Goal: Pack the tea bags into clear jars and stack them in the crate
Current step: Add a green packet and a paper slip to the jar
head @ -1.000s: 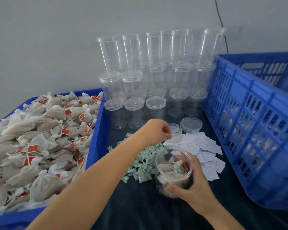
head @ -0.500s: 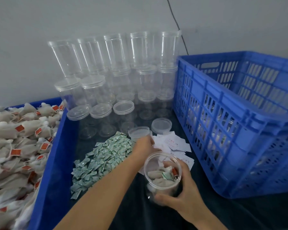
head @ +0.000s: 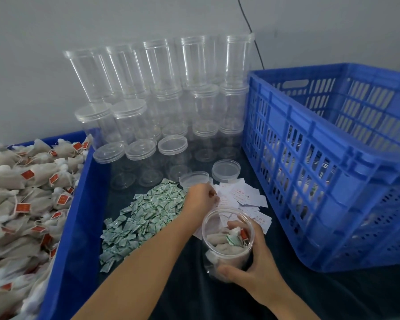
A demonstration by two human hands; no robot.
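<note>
The print on the white paper slips (head: 239, 197) is too small to be read, and the tea-bag bin (head: 74, 227) is cut off at the left edge.

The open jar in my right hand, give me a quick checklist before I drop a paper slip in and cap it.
1. Open jar steadied by right hand: ok.
2. Tea bags inside jar: ok.
3. Green sachet in jar: ok.
4. Left hand on paper slips: ok; single slip pinched: cannot tell.
5. Loose lid nearby: ok.
6. Room left in blue crate: cannot tell.
</note>
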